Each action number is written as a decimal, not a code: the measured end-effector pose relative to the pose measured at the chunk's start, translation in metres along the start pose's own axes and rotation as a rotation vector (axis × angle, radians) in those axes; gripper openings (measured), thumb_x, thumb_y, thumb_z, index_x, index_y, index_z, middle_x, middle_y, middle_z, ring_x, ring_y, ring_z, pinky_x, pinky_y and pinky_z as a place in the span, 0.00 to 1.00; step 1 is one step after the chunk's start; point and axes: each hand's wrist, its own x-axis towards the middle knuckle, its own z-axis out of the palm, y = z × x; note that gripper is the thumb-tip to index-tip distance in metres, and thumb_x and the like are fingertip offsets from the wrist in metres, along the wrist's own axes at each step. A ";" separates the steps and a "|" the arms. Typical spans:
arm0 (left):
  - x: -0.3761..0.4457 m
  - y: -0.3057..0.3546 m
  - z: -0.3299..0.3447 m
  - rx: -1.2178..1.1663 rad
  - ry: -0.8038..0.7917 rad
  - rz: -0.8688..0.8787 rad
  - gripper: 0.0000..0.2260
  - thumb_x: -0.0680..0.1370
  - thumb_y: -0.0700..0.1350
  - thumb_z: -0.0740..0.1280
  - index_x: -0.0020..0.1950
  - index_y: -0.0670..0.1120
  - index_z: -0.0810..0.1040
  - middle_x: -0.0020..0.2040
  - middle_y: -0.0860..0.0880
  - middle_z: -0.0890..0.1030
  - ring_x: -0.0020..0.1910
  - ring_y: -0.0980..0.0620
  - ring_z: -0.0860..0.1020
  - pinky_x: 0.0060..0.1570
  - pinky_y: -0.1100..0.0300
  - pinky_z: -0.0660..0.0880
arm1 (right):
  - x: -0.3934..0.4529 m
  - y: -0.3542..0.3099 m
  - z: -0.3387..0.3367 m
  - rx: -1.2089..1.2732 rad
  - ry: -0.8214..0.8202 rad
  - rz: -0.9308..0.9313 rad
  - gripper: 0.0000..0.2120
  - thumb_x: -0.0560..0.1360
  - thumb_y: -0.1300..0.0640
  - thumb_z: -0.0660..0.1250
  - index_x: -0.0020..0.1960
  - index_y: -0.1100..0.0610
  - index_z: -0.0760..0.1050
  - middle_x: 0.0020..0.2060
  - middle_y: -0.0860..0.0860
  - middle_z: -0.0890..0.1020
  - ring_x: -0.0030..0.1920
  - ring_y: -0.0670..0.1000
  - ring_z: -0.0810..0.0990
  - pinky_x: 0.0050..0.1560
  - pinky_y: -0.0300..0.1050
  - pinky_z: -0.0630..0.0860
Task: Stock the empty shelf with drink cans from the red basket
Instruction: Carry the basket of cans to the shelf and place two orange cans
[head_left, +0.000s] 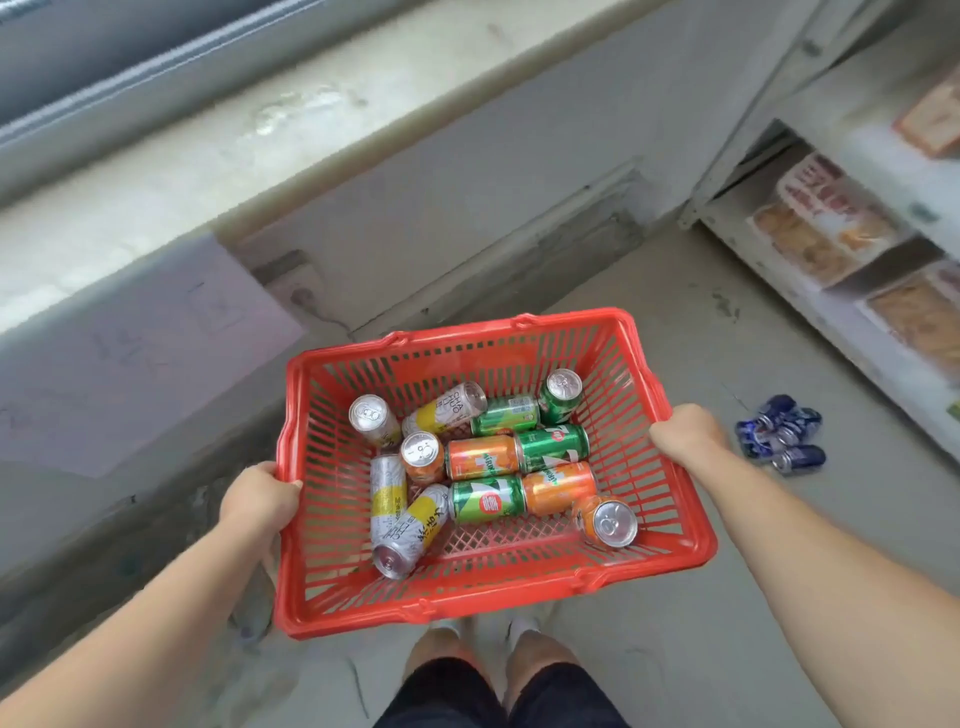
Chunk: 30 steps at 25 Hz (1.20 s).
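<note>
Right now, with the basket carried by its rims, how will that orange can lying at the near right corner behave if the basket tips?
The orange can lies on its side on the red basket floor, so it would probably roll. The bare floor beside it gives it room. Its top looks unopened, so likely full and heavy for its size.

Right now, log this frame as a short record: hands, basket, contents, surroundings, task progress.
left hand: grips the left rim of the red basket
right hand: grips the basket's right rim
basket: held off the floor in front of the person
contents: loose drink cans, green cans, orange cans and silver-and-yellow cans, mostly lying on their sides
floor: a cluster of blue cans to the right of the basket
shelving: on the right, holding packaged goods
task progress: no can in hand yet
</note>
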 end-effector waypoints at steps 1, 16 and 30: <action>0.000 0.021 0.001 0.025 -0.019 0.052 0.09 0.75 0.42 0.66 0.54 0.44 0.80 0.47 0.43 0.83 0.46 0.42 0.79 0.48 0.54 0.74 | -0.001 0.019 -0.006 0.020 -0.008 0.047 0.16 0.70 0.57 0.63 0.56 0.62 0.78 0.56 0.62 0.80 0.57 0.61 0.79 0.53 0.48 0.75; -0.074 0.327 0.107 0.432 -0.114 0.659 0.09 0.74 0.41 0.67 0.53 0.40 0.80 0.49 0.39 0.82 0.49 0.40 0.79 0.46 0.55 0.72 | 0.008 0.285 -0.055 0.371 0.048 0.483 0.21 0.74 0.45 0.66 0.55 0.62 0.79 0.55 0.61 0.81 0.55 0.60 0.80 0.52 0.46 0.75; -0.195 0.579 0.272 0.601 -0.258 1.025 0.08 0.74 0.41 0.67 0.50 0.40 0.80 0.46 0.39 0.83 0.47 0.40 0.80 0.45 0.55 0.74 | 0.060 0.452 -0.092 0.597 0.153 0.887 0.21 0.73 0.48 0.68 0.59 0.61 0.77 0.57 0.61 0.80 0.58 0.61 0.78 0.54 0.48 0.75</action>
